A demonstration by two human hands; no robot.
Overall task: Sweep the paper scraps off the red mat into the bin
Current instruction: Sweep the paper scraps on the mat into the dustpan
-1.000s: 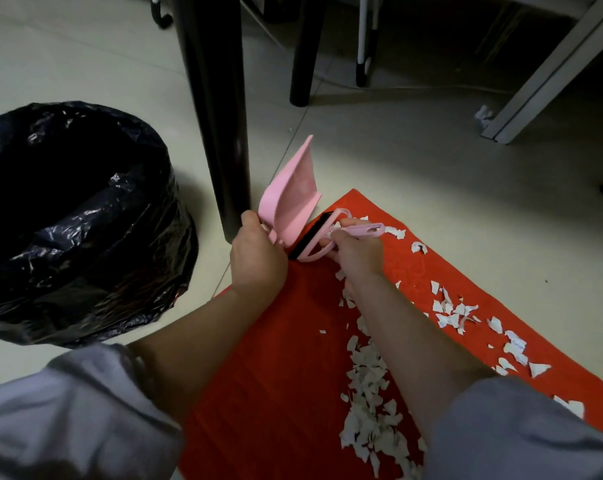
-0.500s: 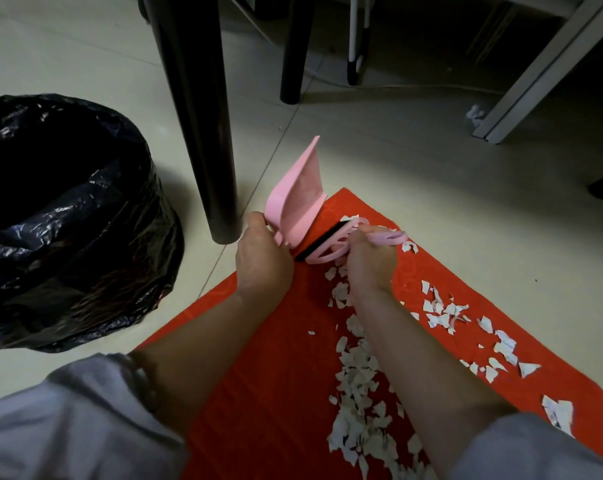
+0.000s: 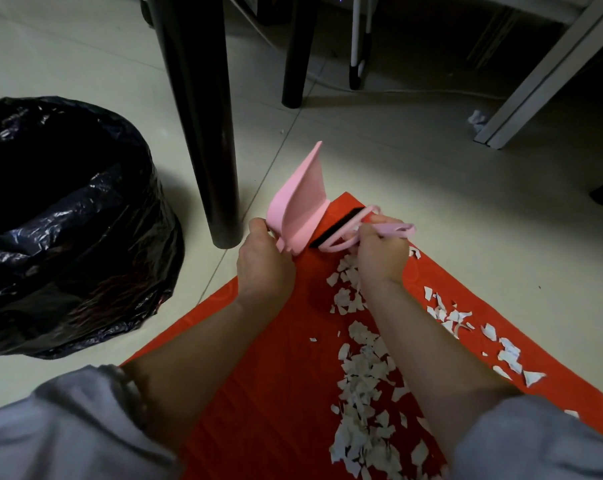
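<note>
A red mat lies on the pale floor, strewn with several white paper scraps in a band down its middle and along its right side. My left hand grips the handle of a pink dustpan, which stands tilted up at the mat's far corner. My right hand grips a pink hand brush with black bristles, held right beside the dustpan's mouth. A bin lined with a black bag stands on the floor to the left of the mat.
A thick black table leg stands between the bin and the dustpan. A thinner black leg and a white pole are farther back. A grey frame bar runs at the upper right, with a crumpled white scrap beside it.
The brush has shifted slightly right along the mat's far corner, away from the dustpan's base. Both hands keep their grips; the view has drifted a little.
</note>
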